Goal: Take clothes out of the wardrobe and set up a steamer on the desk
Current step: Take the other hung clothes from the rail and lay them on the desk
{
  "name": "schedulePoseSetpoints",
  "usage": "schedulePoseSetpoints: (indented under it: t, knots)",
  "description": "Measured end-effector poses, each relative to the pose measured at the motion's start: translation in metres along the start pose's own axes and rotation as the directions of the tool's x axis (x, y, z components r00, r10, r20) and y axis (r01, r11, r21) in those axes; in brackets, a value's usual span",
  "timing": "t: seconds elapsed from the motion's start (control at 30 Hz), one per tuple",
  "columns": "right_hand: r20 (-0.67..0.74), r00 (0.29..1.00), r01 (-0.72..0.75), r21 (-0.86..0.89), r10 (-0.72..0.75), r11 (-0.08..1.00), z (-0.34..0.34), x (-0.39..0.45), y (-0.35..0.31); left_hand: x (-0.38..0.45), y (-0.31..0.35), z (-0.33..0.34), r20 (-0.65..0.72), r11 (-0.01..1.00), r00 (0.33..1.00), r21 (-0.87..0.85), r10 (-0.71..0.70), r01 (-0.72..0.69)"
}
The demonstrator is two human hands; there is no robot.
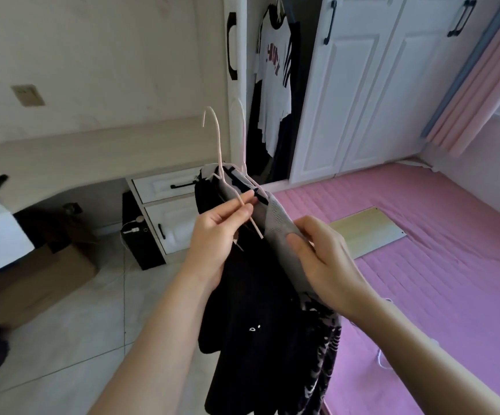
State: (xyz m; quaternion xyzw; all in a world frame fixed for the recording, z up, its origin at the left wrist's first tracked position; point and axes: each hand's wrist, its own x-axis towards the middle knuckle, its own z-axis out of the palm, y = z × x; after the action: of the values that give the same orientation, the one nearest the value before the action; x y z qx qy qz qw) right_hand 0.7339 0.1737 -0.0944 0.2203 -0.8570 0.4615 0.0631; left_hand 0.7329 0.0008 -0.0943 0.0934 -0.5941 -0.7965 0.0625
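Observation:
My left hand (217, 235) grips the thin pink hangers (217, 145) just below their hooks, in the middle of the view. Dark clothes (254, 324) hang down from them between my forearms. My right hand (323, 262) pinches a grey mesh garment (275, 223) that lies over the hangers' right side. Behind, the white wardrobe (362, 85) stands with one door open, and a white printed T-shirt (274, 76) and dark clothes still hang inside. No steamer shows in view.
A bed with a pink cover (437, 265) fills the right side, with a light wooden board (365, 235) lying on it. A white drawer unit (168, 205) and a black box (138, 232) stand under the desk at left. A cardboard box (42, 277) sits on the tiled floor.

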Motion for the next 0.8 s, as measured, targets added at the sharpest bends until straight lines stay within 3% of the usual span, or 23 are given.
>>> schedulePoseSetpoints:
  t: [0.23,0.5,0.67,0.8]
  knots:
    - [0.153,0.981,0.115,0.048,-0.121,0.992,-0.007,-0.014,-0.005,-0.031,0.0,0.002,-0.115,0.993,0.986,0.001,0.118,-0.118]
    - [0.27,0.939,0.199,0.078,-0.212,0.977,-0.005,-0.019,-0.002,-0.068,-0.006,-0.002,-0.358,0.969,0.901,0.091,0.246,-0.229]
    - [0.387,0.848,0.377,0.04,-0.362,0.926,-0.002,-0.01,-0.001,-0.096,-0.008,-0.007,-0.399,0.96,0.878,0.191,0.265,-0.203]
    - [0.513,0.733,0.509,0.022,-0.447,0.86,0.009,0.004,-0.01,-0.116,-0.003,-0.022,-0.454,0.943,0.84,0.28,0.296,-0.182]
